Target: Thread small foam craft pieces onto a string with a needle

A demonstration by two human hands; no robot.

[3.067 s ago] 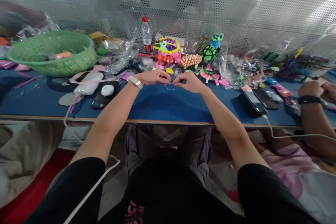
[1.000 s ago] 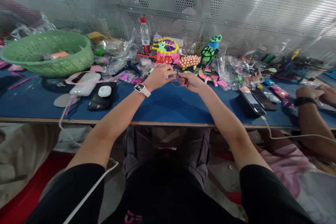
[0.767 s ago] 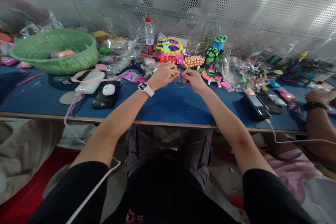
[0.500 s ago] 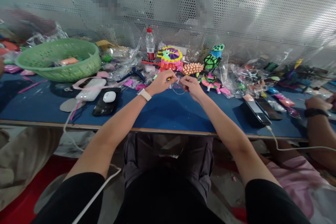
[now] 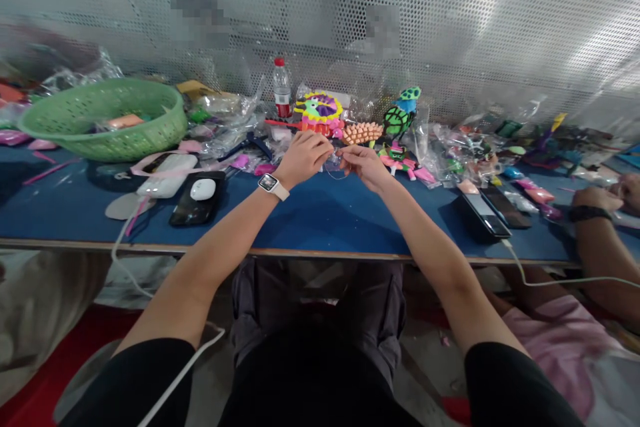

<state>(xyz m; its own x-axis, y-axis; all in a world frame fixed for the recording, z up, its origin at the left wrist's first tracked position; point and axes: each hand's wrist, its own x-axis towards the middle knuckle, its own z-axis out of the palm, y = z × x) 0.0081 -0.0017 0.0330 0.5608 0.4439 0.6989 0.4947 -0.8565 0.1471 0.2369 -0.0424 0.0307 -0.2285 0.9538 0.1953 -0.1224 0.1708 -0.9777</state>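
My left hand (image 5: 304,157), with a white watch on its wrist, and my right hand (image 5: 363,164) meet over the blue table (image 5: 320,210). Both are closed in a pinch on a thin, clear loop of thread or wire (image 5: 339,172) that hangs between the fingertips. Just beyond the hands lie colourful clay toys: a round yellow and purple piece (image 5: 319,109), an orange spiky piece (image 5: 361,133), a green turtle figure (image 5: 399,117) and a pink figure (image 5: 400,157).
A green basket (image 5: 105,120) stands at the far left, with a white power bank (image 5: 167,166), a mouse and a dark phone (image 5: 196,199) in front of it. A water bottle (image 5: 281,87) stands by the mesh wall. Another person's hand with a black wristband (image 5: 590,203) rests at right near phones (image 5: 483,210).
My hands stay pinched together on the thread, with the left wrist turned so the watch face shows. The view has tilted a little; the hands sit slightly lower in the frame.
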